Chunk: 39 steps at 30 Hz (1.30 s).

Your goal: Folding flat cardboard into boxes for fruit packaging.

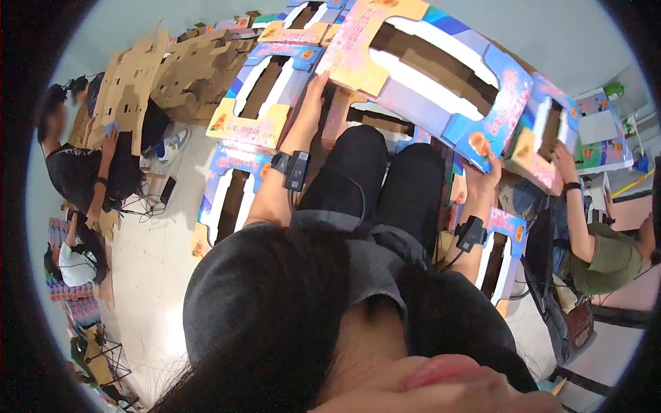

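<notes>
Windowed display carton (430, 84), one, blue, pink and yellow print: above and just beyond the wearer's knees (361, 162); window facing up toward the wearer, long axis slanting from upper left to lower right. Left hand (315, 91): curled on the carton's left end, gripping its edge; fingers partly hidden. Right hand (486, 176): closed on the near right corner, thumb uppermost. Left-hand carton (299, 58), similar, windowed: beside the left forearm, long axis slanting upper right to lower left. Right-hand carton (533, 148): co-worker's hand (565, 164) on its edge. Flattened brown cardboard (196, 72), stacked: far left, near another person (86, 168).
</notes>
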{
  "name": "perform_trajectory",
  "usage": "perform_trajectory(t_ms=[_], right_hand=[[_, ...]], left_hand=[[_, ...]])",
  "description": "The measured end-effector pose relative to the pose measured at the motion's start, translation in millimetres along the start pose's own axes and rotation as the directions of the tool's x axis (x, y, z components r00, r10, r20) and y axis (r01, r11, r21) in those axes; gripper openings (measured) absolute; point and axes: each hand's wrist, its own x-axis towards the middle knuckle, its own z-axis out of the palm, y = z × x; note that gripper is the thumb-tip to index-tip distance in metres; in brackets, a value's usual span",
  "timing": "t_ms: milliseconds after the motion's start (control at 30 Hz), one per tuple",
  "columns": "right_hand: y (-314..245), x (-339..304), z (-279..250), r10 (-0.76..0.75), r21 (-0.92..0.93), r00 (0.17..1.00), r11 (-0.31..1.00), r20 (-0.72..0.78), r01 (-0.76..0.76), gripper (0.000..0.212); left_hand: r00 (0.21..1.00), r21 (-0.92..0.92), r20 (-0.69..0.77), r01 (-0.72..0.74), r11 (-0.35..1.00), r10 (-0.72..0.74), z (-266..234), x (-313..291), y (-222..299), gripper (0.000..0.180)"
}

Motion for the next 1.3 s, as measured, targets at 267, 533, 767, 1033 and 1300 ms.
perform_trajectory(t_ms=[267, 533, 767, 1033, 1300], right_hand=[[29, 52, -25, 0.062, -0.212, 0.99, 0.977, 0.126, -0.034, 0.063], [72, 83, -53, 0.28, -0.265, 0.952, 0.934, 0.127, -0.239, 0.057], [94, 81, -61, 0.425, -0.401, 0.902, 0.814, -0.081, -0.419, 0.046], [121, 81, -80, 0.562, -0.389, 0.804, 0.709, -0.193, -0.588, 0.045], [139, 88, -92, 0.528, -0.412, 0.829, 0.724, -0.186, -0.554, 0.04]], left_hand=[[0.971, -0.022, 0.041, 0.237, 0.971, -0.236, -12, 9, -64, 0.083], [0.935, 0.087, -0.055, 0.354, 0.931, -0.351, -21, 7, -108, 0.087], [0.903, 0.088, -0.187, 0.409, 0.908, -0.388, -21, 3, -130, 0.082], [0.813, 0.171, -0.33, 0.551, 0.817, -0.479, -42, 13, -173, 0.098], [0.846, 0.119, -0.233, 0.514, 0.849, -0.479, -26, 5, -151, 0.111]])
